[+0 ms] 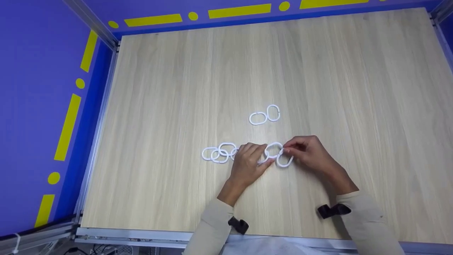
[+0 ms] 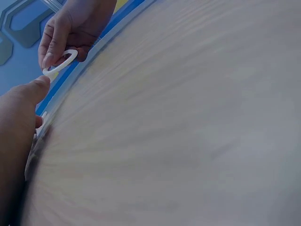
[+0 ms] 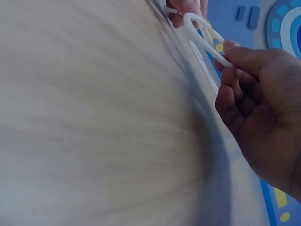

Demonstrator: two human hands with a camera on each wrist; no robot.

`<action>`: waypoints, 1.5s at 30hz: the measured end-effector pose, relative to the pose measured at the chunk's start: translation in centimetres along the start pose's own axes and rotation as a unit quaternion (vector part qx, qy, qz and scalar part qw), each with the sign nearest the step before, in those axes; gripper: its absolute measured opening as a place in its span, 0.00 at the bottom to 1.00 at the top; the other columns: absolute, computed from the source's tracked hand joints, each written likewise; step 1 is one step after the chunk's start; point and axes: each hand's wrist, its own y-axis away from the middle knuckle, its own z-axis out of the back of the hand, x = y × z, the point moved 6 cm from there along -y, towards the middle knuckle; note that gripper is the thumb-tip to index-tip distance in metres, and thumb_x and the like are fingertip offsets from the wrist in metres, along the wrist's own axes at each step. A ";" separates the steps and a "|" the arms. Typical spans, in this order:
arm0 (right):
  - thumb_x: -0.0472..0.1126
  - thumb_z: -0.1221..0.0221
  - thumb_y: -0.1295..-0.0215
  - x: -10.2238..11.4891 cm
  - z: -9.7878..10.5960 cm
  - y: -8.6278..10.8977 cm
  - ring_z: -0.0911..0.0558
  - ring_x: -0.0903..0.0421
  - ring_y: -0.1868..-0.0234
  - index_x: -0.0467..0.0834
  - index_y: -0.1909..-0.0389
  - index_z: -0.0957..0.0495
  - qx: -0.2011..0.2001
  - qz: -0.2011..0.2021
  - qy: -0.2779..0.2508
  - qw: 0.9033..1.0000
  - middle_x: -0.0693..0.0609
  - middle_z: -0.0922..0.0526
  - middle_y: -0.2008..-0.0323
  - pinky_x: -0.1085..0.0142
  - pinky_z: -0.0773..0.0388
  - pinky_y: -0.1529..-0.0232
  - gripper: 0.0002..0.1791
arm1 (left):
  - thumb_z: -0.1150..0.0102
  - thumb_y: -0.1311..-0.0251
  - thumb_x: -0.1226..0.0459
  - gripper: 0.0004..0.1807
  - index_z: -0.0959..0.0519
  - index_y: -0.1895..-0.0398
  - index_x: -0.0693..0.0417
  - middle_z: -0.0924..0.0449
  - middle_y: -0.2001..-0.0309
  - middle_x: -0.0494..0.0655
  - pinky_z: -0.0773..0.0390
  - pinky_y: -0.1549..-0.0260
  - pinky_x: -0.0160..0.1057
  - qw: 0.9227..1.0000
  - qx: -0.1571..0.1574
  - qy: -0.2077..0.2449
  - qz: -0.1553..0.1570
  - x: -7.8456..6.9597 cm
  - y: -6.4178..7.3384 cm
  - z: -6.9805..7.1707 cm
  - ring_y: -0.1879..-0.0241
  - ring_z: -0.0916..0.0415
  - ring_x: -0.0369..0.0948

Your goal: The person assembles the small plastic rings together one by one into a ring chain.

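A chain of white oval plastic links [image 1: 204, 154] lies on the table and runs rightward under my left hand [image 1: 246, 163], which hides part of it. The left thumb and fingers grip the chain near its right end, beside a raised link [image 1: 274, 143]. My right hand [image 1: 310, 153] pinches the end link [image 1: 284, 166] between thumb and fingertips, and this link meets the raised one. In the right wrist view the pinched link [image 3: 192, 29] stands tilted off the table, with the left fingertips close by.
Two loose white links, one lying sideways [image 1: 258, 124] and one upright [image 1: 273, 105], lie on the wooden table [image 1: 170, 88] beyond the hands. Blue panels [image 1: 32, 88] with yellow marks border the table at the left and back.
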 end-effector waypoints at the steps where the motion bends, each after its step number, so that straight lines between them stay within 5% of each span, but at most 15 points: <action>1: 0.30 0.32 0.40 0.1 0.0 0.0 0.22 0.70 0.70 0.37 0.64 0.12 -0.001 0.003 0.003 1.000 0.41 0.10 0.67 0.78 0.25 0.69 0.04 | 0.32 0.39 0.48 0.22 0.16 0.50 0.54 0.11 0.58 0.42 0.21 0.53 0.38 1.000 0.000 0.002 0.001 0.0 0.0 0.0 0.56 0.17 0.39; 17: 0.31 0.31 0.40 1.3 -0.9 -0.4 0.18 0.65 0.69 0.39 0.65 0.11 -0.040 0.066 0.127 0.989 0.49 0.10 0.68 0.78 0.25 0.67 0.04 | 0.35 0.36 0.48 0.23 0.17 0.47 0.54 0.12 0.56 0.43 0.22 0.51 0.37 1.000 0.019 -0.010 0.020 0.2 0.0 -0.1 0.54 0.17 0.39; 25: 0.31 0.31 0.40 1.3 -2.1 -0.8 0.17 0.62 0.68 0.37 0.63 0.12 -0.076 0.089 0.130 0.984 0.47 0.10 0.68 0.76 0.23 0.66 0.05 | 0.38 0.34 0.46 0.22 0.16 0.49 0.52 0.12 0.57 0.41 0.23 0.53 0.36 0.999 0.022 -0.037 0.003 0.0 0.0 0.0 0.55 0.18 0.38; 33: 0.33 0.33 0.36 -1.4 0.3 -0.6 0.23 0.67 0.71 0.36 0.60 0.14 -0.157 -0.044 0.008 0.987 0.41 0.12 0.68 0.79 0.27 0.69 0.06 | 0.35 0.36 0.46 0.22 0.17 0.47 0.50 0.13 0.55 0.39 0.24 0.51 0.36 0.999 0.019 -0.037 0.019 0.1 0.0 -0.2 0.53 0.19 0.37; 41: 0.29 0.39 0.32 -2.9 1.6 -0.1 0.15 0.68 0.71 0.23 0.53 0.23 -0.070 -0.134 -0.132 0.980 0.55 0.14 0.70 0.73 0.15 0.66 0.13 | 0.33 0.39 0.46 0.21 0.16 0.48 0.47 0.14 0.54 0.39 0.26 0.51 0.39 0.998 0.008 -0.053 0.025 0.1 0.0 -0.2 0.51 0.20 0.38; 45: 0.29 0.41 0.31 -3.1 1.6 0.1 0.14 0.68 0.71 0.22 0.50 0.24 -0.034 -0.153 -0.143 0.977 0.60 0.14 0.71 0.73 0.16 0.64 0.14 | 0.34 0.40 0.44 0.22 0.15 0.50 0.46 0.13 0.56 0.38 0.27 0.51 0.41 0.997 -0.006 -0.072 0.028 0.1 0.0 -0.1 0.52 0.20 0.38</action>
